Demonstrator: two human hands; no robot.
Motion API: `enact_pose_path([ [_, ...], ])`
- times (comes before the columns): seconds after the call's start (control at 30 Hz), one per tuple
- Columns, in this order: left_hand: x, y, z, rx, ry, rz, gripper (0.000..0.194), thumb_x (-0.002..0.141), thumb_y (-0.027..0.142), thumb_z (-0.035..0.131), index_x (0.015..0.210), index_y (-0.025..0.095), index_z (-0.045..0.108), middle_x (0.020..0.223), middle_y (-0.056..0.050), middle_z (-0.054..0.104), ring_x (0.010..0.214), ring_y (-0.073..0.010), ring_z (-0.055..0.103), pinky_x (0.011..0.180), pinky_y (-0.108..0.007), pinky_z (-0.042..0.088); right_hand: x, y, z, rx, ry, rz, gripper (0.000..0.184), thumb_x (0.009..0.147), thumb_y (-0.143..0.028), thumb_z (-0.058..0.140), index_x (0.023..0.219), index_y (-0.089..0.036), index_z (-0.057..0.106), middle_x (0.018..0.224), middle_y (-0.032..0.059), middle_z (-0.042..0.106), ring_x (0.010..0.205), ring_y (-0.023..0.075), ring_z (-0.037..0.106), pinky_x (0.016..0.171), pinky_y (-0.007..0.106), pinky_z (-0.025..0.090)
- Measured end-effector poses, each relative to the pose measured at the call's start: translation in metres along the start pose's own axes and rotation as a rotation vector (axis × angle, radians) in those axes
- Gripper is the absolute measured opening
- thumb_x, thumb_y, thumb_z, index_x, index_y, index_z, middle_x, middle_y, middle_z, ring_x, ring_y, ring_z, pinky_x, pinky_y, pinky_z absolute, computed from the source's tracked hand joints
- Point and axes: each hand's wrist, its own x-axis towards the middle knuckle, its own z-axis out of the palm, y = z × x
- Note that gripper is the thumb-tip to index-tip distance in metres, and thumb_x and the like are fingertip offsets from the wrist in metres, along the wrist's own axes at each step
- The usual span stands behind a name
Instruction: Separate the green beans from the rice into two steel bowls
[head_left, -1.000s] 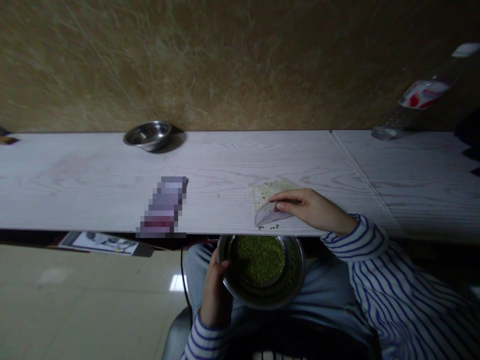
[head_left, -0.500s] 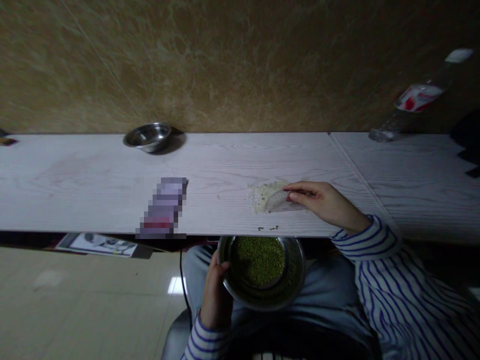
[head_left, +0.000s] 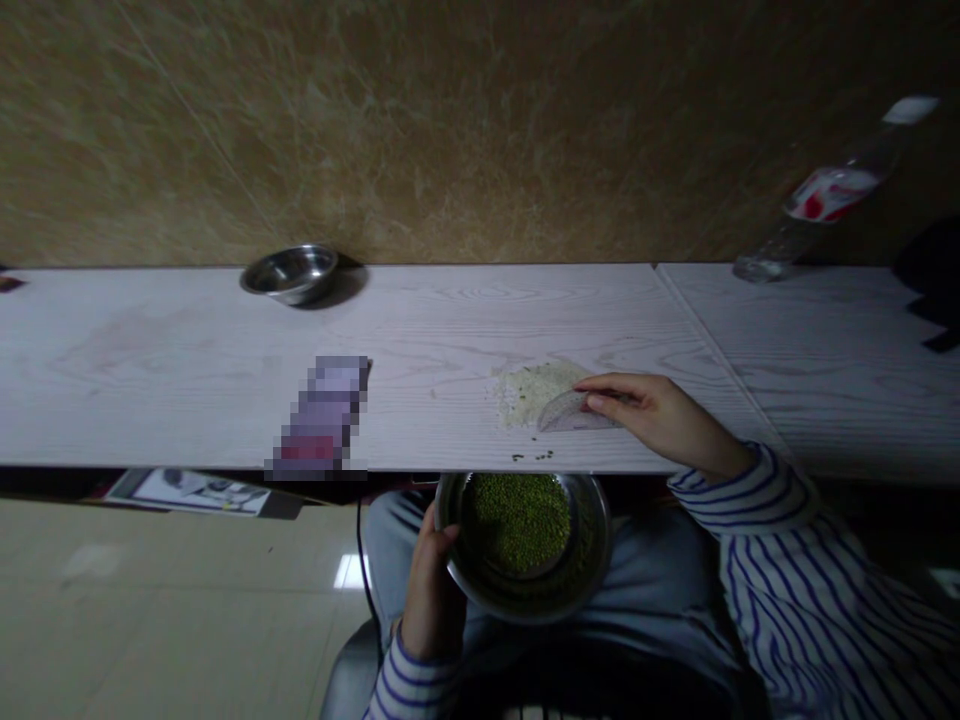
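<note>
My left hand (head_left: pixel 433 585) grips the rim of a steel bowl (head_left: pixel 592 575) over my lap, just below the counter's front edge. Green mung beans (head_left: pixel 517 522) cover the bowl's bottom. On the counter, my right hand (head_left: pixel 649 412) pinches a clear plastic protractor (head_left: pixel 568 412) between thumb and fingers. The protractor touches the near right side of a flat heap of white rice (head_left: pixel 534 388), with a few green beans among the grains. Several loose beans (head_left: pixel 534 457) lie between the heap and the counter edge.
A second steel bowl (head_left: pixel 292 275) stands at the back left by the wall. A blurred-out phone-like object (head_left: pixel 322 415) lies left of the rice. At the right a clear bottle (head_left: pixel 832 195) with a white cap stands near a dark object (head_left: pixel 930 285).
My right hand has shifted slightly right and nearer to me with the protractor. One more bean lies loose below the rice. My left hand and its bowl stay put.
</note>
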Motion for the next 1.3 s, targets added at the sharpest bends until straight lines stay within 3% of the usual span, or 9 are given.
enact_pose_path([
  [0.4, -0.011, 0.002, 0.021, -0.021, 0.011, -0.026, 0.048, 0.077, 0.032, 0.068, 0.123, 0.022, 0.076, 0.123, -0.009, 0.077, 0.133, -0.0359, 0.059, 0.116, -0.05, 0.041, -0.021, -0.007, 0.016, -0.023, 0.044, 0.031, 0.029, 0.089, -0.03, 0.064, 0.109, -0.019, 0.082, 0.107, 0.0091, 0.083, 0.098, 0.0255, 0.078, 0.091, 0.04, 0.063],
  [0.6, -0.012, -0.009, 0.017, 0.015, -0.023, -0.023, 0.052, 0.08, 0.033, 0.067, 0.13, 0.022, 0.073, 0.132, -0.009, 0.074, 0.133, -0.0349, 0.059, 0.117, -0.05, 0.039, -0.046, -0.007, 0.025, -0.039, 0.205, 0.097, 0.032, 0.089, -0.031, 0.065, 0.113, -0.016, 0.08, 0.101, 0.0116, 0.083, 0.091, 0.0265, 0.08, 0.085, 0.04, 0.066],
  [0.93, -0.016, -0.003, 0.017, 0.018, 0.007, -0.02, 0.052, 0.079, 0.033, 0.068, 0.13, 0.022, 0.072, 0.132, -0.009, 0.074, 0.136, -0.0357, 0.057, 0.117, -0.049, 0.04, -0.046, -0.013, 0.045, 0.035, 0.225, 0.117, 0.033, 0.089, -0.032, 0.065, 0.113, -0.015, 0.08, 0.102, 0.0138, 0.083, 0.087, 0.0268, 0.08, 0.083, 0.043, 0.067],
  [1.07, -0.016, 0.001, 0.016, 0.004, 0.01, -0.001, 0.051, 0.079, 0.032, 0.068, 0.128, 0.023, 0.073, 0.13, -0.008, 0.075, 0.136, -0.0358, 0.058, 0.117, -0.049, 0.04, -0.04, -0.017, 0.048, 0.066, 0.149, 0.081, 0.029, 0.09, -0.028, 0.065, 0.111, -0.017, 0.081, 0.099, 0.0113, 0.084, 0.09, 0.0255, 0.08, 0.087, 0.043, 0.066],
  [1.3, -0.007, -0.005, -0.001, 0.007, 0.028, 0.026, 0.047, 0.077, 0.034, 0.07, 0.123, 0.025, 0.076, 0.126, -0.006, 0.077, 0.137, -0.0345, 0.055, 0.12, -0.05, 0.037, -0.04, -0.03, 0.047, 0.075, 0.006, 0.07, 0.028, 0.088, -0.029, 0.066, 0.108, -0.019, 0.082, 0.102, 0.0106, 0.084, 0.088, 0.0248, 0.08, 0.079, 0.038, 0.067],
])
